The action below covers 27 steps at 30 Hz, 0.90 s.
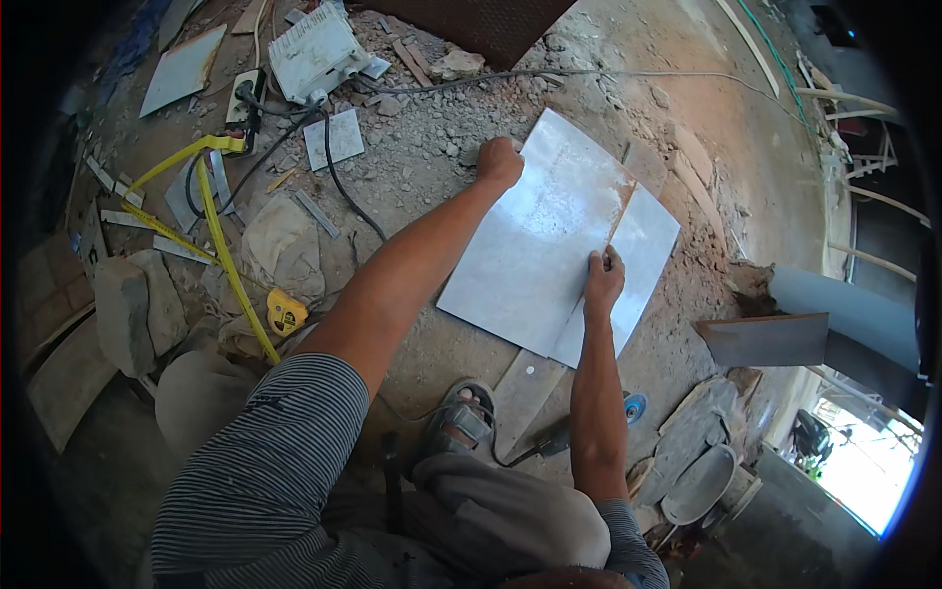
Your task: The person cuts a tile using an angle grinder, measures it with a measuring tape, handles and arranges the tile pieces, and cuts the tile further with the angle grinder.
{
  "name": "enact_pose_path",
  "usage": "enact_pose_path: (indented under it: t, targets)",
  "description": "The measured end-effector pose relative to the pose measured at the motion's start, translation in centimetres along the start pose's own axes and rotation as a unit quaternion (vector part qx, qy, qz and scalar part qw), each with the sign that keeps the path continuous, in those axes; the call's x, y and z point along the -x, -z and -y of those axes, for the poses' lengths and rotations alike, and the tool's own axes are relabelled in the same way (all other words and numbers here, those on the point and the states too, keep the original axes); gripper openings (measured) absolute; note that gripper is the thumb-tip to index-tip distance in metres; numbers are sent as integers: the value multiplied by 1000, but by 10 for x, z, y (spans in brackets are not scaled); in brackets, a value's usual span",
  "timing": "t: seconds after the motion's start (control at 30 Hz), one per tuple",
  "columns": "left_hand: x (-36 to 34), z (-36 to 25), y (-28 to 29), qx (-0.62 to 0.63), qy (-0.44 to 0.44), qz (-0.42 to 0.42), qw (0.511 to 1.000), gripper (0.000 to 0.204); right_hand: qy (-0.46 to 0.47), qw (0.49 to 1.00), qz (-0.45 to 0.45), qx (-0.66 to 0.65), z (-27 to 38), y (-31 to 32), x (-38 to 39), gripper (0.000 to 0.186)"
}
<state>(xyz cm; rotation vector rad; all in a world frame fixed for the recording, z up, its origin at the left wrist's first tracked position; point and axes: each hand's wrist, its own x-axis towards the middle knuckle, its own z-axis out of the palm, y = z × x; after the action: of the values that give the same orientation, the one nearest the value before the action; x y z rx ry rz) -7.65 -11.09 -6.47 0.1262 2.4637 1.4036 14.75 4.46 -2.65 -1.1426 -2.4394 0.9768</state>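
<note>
A large light-grey tile (520, 226) lies on the dusty ground, with a narrower tile piece (643, 250) along its right side and a line between them. My left hand (500, 164) is closed at the large tile's upper left edge, its fingertips hidden. Over the dividing line, my right hand (603, 280) is closed in a pinch; what it holds, if anything, is too small to make out. A flat strip (530, 393) sticks out from under the tile's near edge. Beside my right forearm, partly hidden, lies a power tool (554, 439) with a blue disc (636, 407).
A yellow tape measure (287, 312) lies at left, near a looped yellow strap (224, 255). Black cables (339, 172) run from a power strip (243, 103) and a whitish box (316, 54). Rubble (422, 128) covers the far ground. An oval basin (699, 486) sits at lower right.
</note>
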Motion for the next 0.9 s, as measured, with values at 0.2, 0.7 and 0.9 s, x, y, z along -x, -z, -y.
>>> enact_pose_path:
  t: [0.2,0.7,0.9]
  targets:
    - [-3,10,4,14,19,14,1000,25,-23,1000,-4,14,1,-3,2,47]
    - [26,13,31,-64,-61,73,993,39,42,999,2,29,-6,-1,1,50]
    - [145,47,89,7,-117,82,990,32,80,993,53,75,-19,29,76,48]
